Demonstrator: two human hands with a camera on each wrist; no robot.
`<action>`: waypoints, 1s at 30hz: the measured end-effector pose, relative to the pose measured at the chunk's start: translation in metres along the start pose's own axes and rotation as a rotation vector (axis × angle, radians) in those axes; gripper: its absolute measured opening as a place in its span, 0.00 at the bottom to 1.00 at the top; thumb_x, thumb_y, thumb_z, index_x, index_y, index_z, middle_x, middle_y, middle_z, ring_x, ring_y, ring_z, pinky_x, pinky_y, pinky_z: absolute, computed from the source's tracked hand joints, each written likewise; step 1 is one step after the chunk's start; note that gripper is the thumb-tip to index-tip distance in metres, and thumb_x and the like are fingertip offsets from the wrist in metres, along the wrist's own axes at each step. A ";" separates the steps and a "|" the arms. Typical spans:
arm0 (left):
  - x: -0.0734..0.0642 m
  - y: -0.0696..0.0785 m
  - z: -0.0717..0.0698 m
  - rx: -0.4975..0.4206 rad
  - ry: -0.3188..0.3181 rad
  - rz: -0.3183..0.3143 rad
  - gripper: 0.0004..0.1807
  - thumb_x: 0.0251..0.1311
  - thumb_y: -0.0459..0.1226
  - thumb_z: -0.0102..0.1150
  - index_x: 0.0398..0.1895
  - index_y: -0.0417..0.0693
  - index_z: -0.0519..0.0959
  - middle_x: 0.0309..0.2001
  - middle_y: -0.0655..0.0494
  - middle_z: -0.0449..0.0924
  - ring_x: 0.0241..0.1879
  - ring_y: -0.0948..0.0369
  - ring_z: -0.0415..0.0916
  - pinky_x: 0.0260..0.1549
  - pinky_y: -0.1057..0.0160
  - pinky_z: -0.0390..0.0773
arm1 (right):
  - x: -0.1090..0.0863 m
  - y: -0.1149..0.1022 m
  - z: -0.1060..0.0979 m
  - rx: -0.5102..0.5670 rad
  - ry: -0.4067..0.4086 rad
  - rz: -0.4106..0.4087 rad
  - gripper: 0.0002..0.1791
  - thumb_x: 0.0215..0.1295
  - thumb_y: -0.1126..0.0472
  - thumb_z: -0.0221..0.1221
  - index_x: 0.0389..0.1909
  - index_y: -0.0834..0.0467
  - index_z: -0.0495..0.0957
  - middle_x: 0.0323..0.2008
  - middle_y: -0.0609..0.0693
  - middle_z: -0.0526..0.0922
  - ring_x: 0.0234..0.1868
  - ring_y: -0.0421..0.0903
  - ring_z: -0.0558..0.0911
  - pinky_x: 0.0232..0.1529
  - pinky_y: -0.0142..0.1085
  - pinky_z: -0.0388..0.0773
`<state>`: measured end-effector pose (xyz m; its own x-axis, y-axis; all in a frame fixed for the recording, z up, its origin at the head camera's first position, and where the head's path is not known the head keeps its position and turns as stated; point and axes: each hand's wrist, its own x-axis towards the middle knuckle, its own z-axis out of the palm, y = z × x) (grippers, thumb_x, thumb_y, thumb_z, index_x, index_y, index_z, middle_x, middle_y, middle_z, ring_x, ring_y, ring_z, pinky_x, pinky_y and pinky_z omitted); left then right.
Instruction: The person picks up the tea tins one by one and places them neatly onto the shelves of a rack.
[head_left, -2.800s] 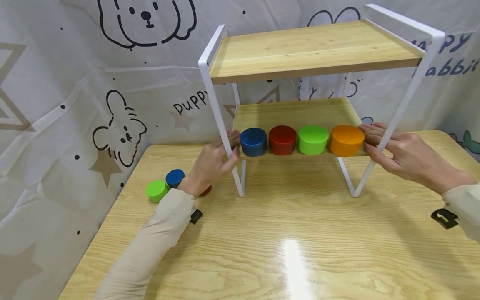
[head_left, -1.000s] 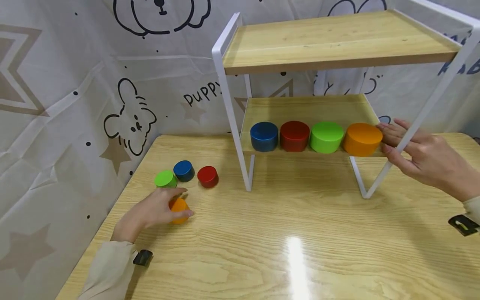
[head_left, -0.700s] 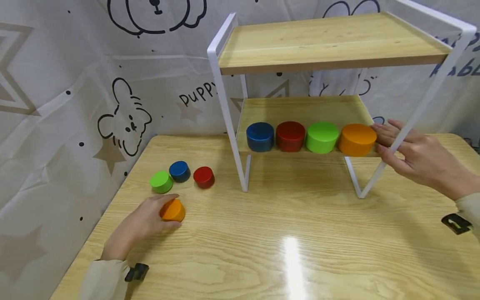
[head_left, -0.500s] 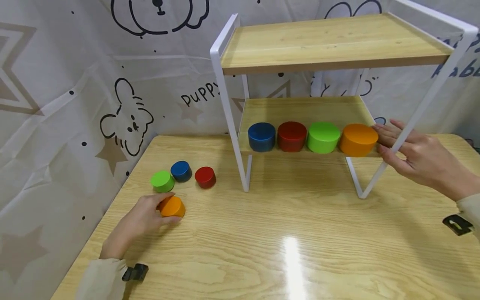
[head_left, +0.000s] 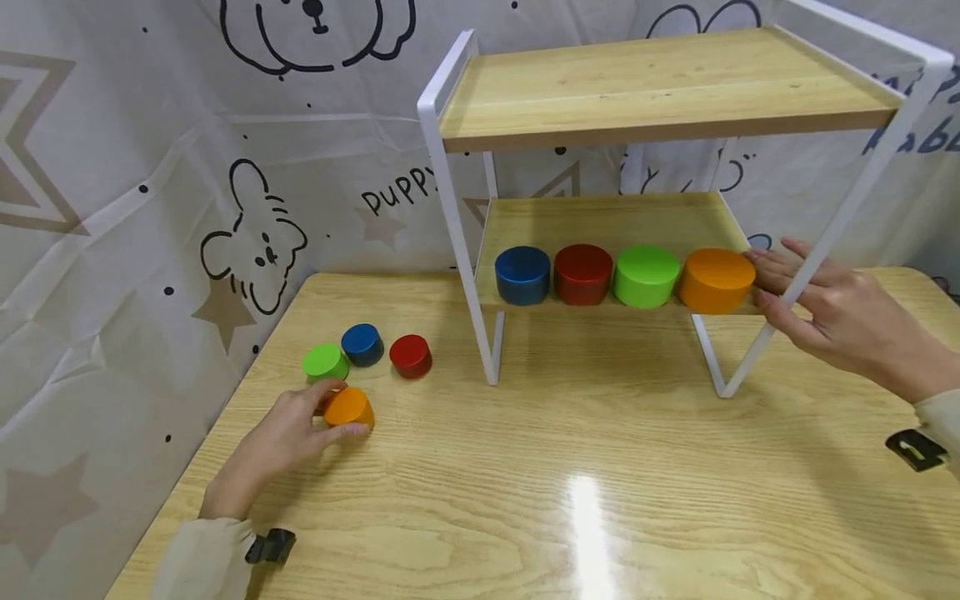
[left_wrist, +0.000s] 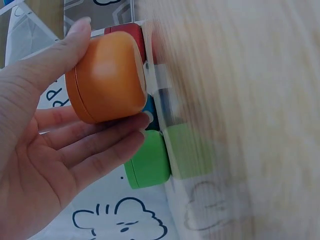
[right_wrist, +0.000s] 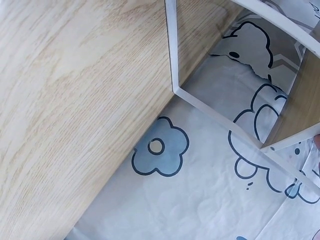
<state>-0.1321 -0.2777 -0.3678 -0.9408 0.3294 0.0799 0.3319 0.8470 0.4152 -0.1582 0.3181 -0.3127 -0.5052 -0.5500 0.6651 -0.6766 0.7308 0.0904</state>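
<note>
My left hand (head_left: 281, 437) pinches an orange round lidded container (head_left: 349, 408) between thumb and fingers at the left of the table. In the left wrist view this container (left_wrist: 107, 75) looks tilted, its lid seam facing the palm. Just beyond it on the table sit a green container (head_left: 326, 362), a blue container (head_left: 363, 344) and a red container (head_left: 411, 356). My right hand (head_left: 840, 312) lies with fairly straight fingers at the right end of the shelf's lower board, beside a larger orange container (head_left: 716, 280). The right wrist view barely catches its fingertips.
The two-tier shelf (head_left: 667, 87) has white metal legs (head_left: 459, 225). On its lower board (head_left: 600, 217), larger blue (head_left: 522, 276), red (head_left: 582, 274) and green (head_left: 646, 277) containers line up left of the orange one. Printed cloth (head_left: 360, 108) hangs behind the table (head_left: 465, 475).
My left hand has left the shelf's left side and come down to the table, where it has taken hold of the small orange container. The right hand has stayed at the shelf.
</note>
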 end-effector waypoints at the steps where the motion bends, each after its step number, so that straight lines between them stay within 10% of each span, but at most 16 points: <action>1: 0.000 0.001 0.000 0.004 0.007 0.008 0.36 0.52 0.47 0.69 0.55 0.27 0.71 0.46 0.37 0.81 0.41 0.49 0.81 0.42 0.50 0.83 | 0.000 0.000 0.000 0.001 0.002 -0.003 0.33 0.74 0.42 0.41 0.56 0.67 0.77 0.55 0.66 0.78 0.67 0.57 0.68 0.72 0.37 0.54; 8: 0.003 0.004 -0.003 -0.001 0.023 0.005 0.36 0.54 0.48 0.68 0.56 0.27 0.72 0.48 0.36 0.80 0.43 0.49 0.80 0.44 0.49 0.82 | 0.001 0.001 0.000 0.015 0.017 -0.029 0.35 0.74 0.41 0.40 0.55 0.69 0.77 0.54 0.67 0.78 0.70 0.41 0.63 0.73 0.34 0.52; 30: 0.022 0.031 -0.022 0.030 0.161 0.088 0.32 0.54 0.48 0.68 0.55 0.34 0.77 0.45 0.42 0.83 0.39 0.52 0.78 0.39 0.51 0.81 | 0.001 -0.002 0.001 0.014 0.009 0.008 0.33 0.74 0.42 0.42 0.55 0.67 0.77 0.54 0.67 0.78 0.67 0.56 0.68 0.73 0.36 0.52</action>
<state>-0.1444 -0.2532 -0.3330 -0.9062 0.3337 0.2597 0.4129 0.8307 0.3735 -0.1579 0.3163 -0.3131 -0.5055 -0.5407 0.6724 -0.6800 0.7293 0.0752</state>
